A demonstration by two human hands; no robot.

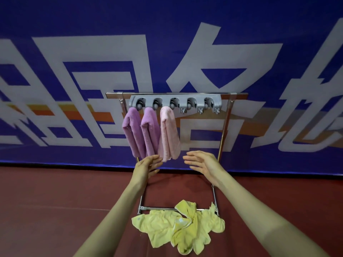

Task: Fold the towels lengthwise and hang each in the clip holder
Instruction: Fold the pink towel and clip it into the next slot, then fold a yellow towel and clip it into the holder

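Clip holder [175,102]: grey bar with five slots across the top of the metal rack [225,123], which I see standing on the red surface [55,201] against a blue banner [74,71].
Hung towels: two purple towels [133,132] in the first two slots from the left and a pink towel [168,134] in the third, all folded long and hanging down; the two right-hand slots are empty.
Waiting towels: the yellow towels [178,229] lie crumpled and unfolded at the foot of the rack, partly over its lower bar.
Left hand [146,165]: fingers straight and loosely together, holding nothing, tips just beside the pink towel's lower edge. I cannot tell if they touch it.
Right hand [202,163]: palm turned inward, fingers relaxed and slightly apart, empty, clear of the cloth.
Stage: I judge three hung and the yellow heap next — fold, then clip.
Risk: a brush or tug at the pink towel's hem could drag it out of its slot — only the top is held.
Risk: the yellow cloths are tangled together, so lifting one may drag the other, or catch on the lower bar and shift the light rack.
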